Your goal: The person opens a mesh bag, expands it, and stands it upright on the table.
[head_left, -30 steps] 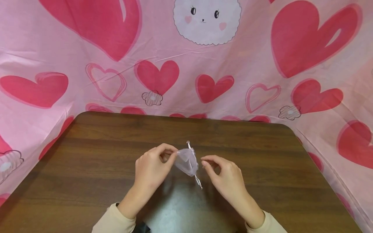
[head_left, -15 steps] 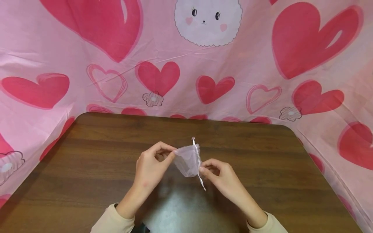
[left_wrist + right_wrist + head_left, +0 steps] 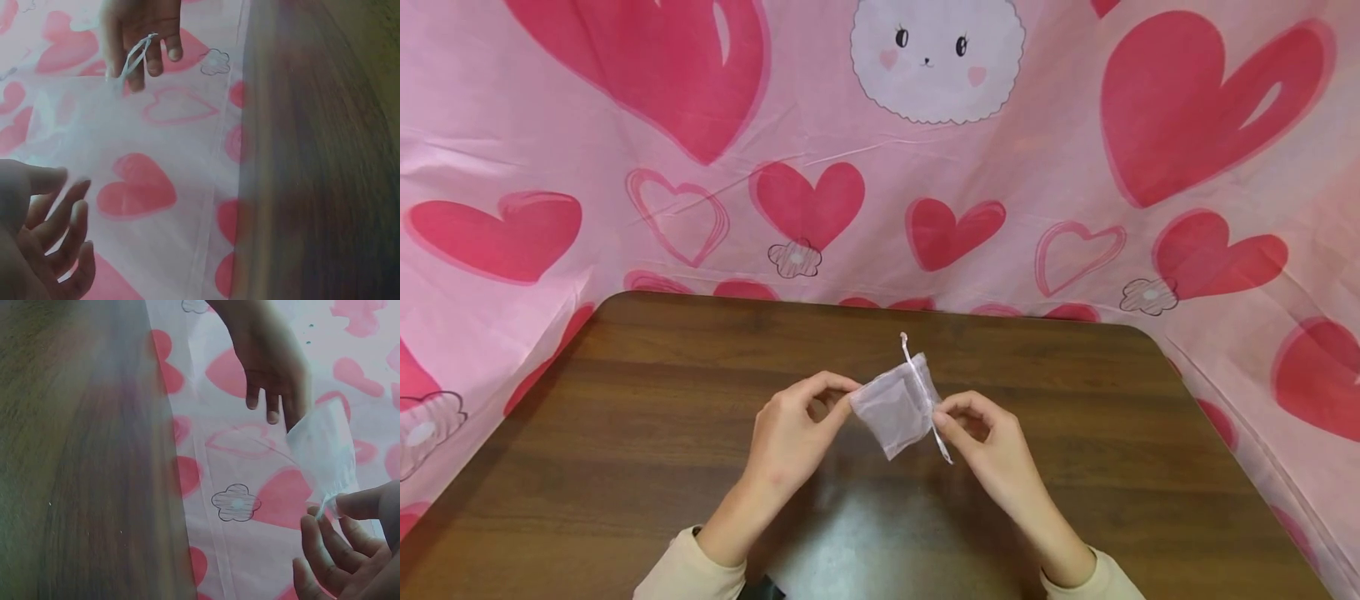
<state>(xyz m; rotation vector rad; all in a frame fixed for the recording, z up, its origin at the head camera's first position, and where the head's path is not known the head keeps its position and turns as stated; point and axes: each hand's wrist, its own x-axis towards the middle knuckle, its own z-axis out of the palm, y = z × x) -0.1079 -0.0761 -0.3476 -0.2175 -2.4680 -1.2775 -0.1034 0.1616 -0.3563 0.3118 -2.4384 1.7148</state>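
Note:
A small sheer white drawstring pouch (image 3: pixel 893 408) is stretched between both hands above the table. My left hand (image 3: pixel 793 429) pinches its closed bottom corner between thumb and forefinger. At the mouth end, my right hand (image 3: pixel 988 437) pinches the edge near the ribbon drawstring (image 3: pixel 919 379). One ribbon end points up and away, the other hangs down beside the right fingers. In the right wrist view the pouch (image 3: pixel 325 447) looks gathered by the thumb of the right hand (image 3: pixel 350 550). The left wrist view shows the ribbon loop (image 3: pixel 134 59) in front of the right hand's fingers.
The brown wood-grain table (image 3: pixel 662 400) lies beneath both hands. A pink cloth (image 3: pixel 865 125) printed with red hearts hangs behind it and along both sides. A small dark object (image 3: pixel 762 588) shows at the bottom edge beside the left sleeve.
The right hand, apart from the pouch a second ago, now pinches its mouth end. The pouch has spread out flatter and shifted slightly right; the left hand keeps its pinch.

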